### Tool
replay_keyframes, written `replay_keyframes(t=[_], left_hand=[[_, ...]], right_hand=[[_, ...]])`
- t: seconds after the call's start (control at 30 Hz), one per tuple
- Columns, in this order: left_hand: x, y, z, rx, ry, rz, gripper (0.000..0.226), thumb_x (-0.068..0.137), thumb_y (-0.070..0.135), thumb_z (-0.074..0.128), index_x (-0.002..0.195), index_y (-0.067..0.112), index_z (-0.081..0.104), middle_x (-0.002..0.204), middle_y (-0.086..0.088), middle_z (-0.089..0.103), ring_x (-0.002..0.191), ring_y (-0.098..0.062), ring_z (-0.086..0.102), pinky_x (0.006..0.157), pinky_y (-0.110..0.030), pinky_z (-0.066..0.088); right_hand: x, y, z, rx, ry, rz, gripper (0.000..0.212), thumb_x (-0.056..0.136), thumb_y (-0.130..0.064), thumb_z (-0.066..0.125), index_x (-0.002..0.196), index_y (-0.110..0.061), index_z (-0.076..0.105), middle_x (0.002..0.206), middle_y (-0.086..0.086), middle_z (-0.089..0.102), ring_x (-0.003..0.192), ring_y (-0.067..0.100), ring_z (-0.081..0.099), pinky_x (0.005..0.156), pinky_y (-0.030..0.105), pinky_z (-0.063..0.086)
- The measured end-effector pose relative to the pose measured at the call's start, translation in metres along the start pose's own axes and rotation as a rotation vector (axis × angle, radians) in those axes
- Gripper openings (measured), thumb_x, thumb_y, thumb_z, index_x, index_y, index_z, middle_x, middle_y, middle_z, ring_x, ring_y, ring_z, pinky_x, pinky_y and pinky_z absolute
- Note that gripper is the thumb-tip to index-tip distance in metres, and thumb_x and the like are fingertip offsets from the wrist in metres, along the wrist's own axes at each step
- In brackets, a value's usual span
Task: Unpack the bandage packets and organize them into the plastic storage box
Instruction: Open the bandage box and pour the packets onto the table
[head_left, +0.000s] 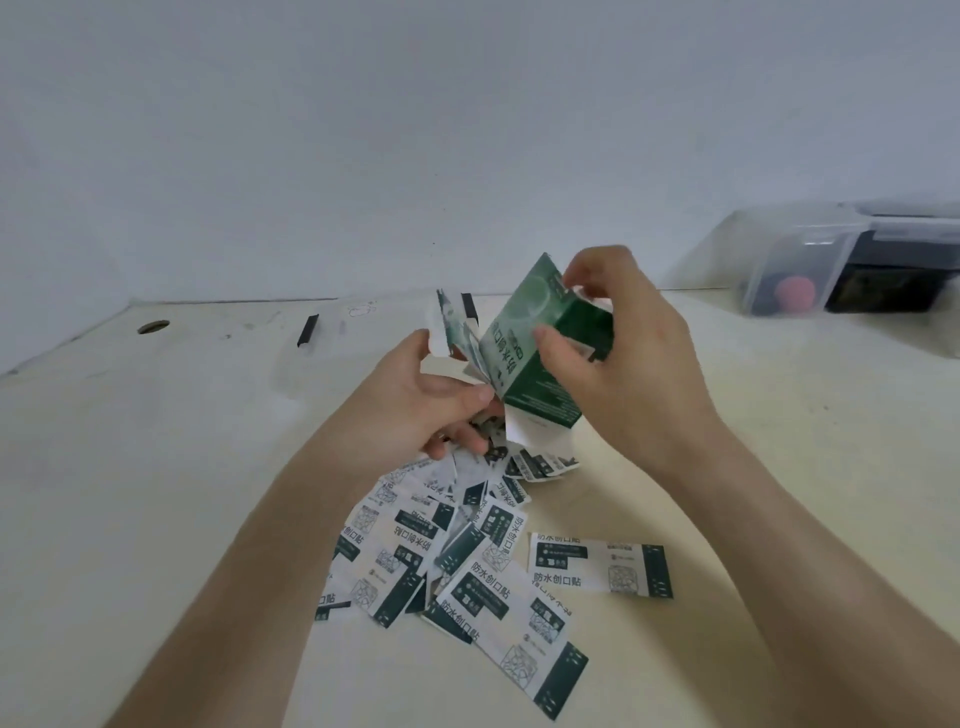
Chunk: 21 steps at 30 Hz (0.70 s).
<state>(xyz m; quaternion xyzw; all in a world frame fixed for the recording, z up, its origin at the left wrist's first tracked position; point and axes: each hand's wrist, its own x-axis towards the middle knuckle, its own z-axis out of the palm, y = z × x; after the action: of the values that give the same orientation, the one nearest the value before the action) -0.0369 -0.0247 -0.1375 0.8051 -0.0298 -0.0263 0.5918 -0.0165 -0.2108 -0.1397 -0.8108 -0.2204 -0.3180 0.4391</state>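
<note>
My right hand (618, 358) grips a green bandage carton (535, 358), tilted with its open end pointing down over the table. My left hand (431, 410) sits at that open end, its fingers curled round a few white-and-green bandage packets (485, 434) coming out of it. Below both hands, several loose bandage packets (467, 561) lie in a scattered pile on the cream table (182, 467), and one packet (600, 569) lies apart to the right. A clear plastic storage box (800, 265) stands at the far right back of the table.
A dark box (893, 280) sits next to the clear storage box, which holds something red. More green cartons (452, 325) stand behind my hands. Two black clips (306, 331) and a round hole (154, 327) mark the back of the table, by the white wall.
</note>
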Motion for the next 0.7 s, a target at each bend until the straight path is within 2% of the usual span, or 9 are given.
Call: replay_keyframes(t=[0.1, 0.2, 0.27, 0.4, 0.57, 0.7], left_hand=[[-0.003, 0.002, 0.001, 0.046, 0.025, 0.078, 0.032, 0.090, 0.018, 0.066, 0.119, 0.020, 0.052, 0.096, 0.006, 0.076, 0.068, -0.014, 0.069, 0.052, -0.024, 0.046], [-0.003, 0.003, 0.003, 0.024, 0.068, 0.118, 0.020, 0.093, 0.015, 0.062, 0.111, 0.024, 0.060, 0.096, 0.009, 0.075, 0.073, -0.012, 0.069, 0.057, -0.025, 0.048], [-0.003, 0.004, 0.003, 0.014, 0.097, 0.137, 0.020, 0.093, 0.011, 0.061, 0.108, 0.025, 0.063, 0.096, 0.009, 0.075, 0.078, -0.013, 0.070, 0.061, -0.028, 0.052], [-0.003, 0.005, 0.000, 0.010, 0.111, 0.217, 0.032, 0.091, 0.001, 0.061, 0.110, 0.027, 0.065, 0.100, 0.008, 0.075, 0.084, -0.012, 0.071, 0.067, -0.030, 0.057], [-0.004, 0.006, 0.001, -0.027, 0.053, 0.279, 0.031, 0.088, -0.002, 0.063, 0.110, 0.019, 0.065, 0.104, 0.005, 0.075, 0.092, -0.012, 0.071, 0.072, -0.026, 0.057], [-0.005, 0.007, 0.003, -0.051, 0.013, 0.289, 0.027, 0.089, 0.007, 0.062, 0.114, 0.017, 0.063, 0.107, 0.003, 0.074, 0.096, -0.015, 0.070, 0.074, -0.025, 0.057]], right_hand=[[0.005, 0.001, -0.008, 0.095, 0.106, 0.038, 0.035, 0.081, -0.028, 0.063, 0.110, -0.032, 0.043, 0.105, -0.010, 0.056, 0.100, 0.017, 0.059, 0.076, 0.045, 0.053], [0.006, 0.002, -0.010, 0.060, 0.157, -0.028, 0.038, 0.080, -0.022, 0.064, 0.116, -0.020, 0.053, 0.113, -0.007, 0.055, 0.104, 0.014, 0.055, 0.083, 0.034, 0.050], [0.006, 0.003, -0.012, 0.042, 0.187, -0.085, 0.038, 0.079, -0.018, 0.064, 0.115, -0.014, 0.056, 0.116, -0.005, 0.054, 0.105, 0.015, 0.053, 0.086, 0.026, 0.046], [0.007, 0.003, -0.014, -0.065, 0.259, -0.220, 0.042, 0.077, -0.013, 0.065, 0.116, -0.002, 0.059, 0.126, 0.012, 0.054, 0.118, 0.026, 0.051, 0.099, 0.020, 0.039], [0.006, 0.003, -0.009, -0.155, 0.357, -0.389, 0.036, 0.079, -0.010, 0.065, 0.111, 0.006, 0.062, 0.124, 0.023, 0.055, 0.117, 0.036, 0.054, 0.098, 0.022, 0.041], [0.007, 0.012, -0.009, -0.099, 0.360, -0.442, 0.038, 0.080, -0.009, 0.065, 0.115, -0.001, 0.054, 0.123, 0.025, 0.054, 0.117, 0.037, 0.053, 0.101, 0.029, 0.042]])
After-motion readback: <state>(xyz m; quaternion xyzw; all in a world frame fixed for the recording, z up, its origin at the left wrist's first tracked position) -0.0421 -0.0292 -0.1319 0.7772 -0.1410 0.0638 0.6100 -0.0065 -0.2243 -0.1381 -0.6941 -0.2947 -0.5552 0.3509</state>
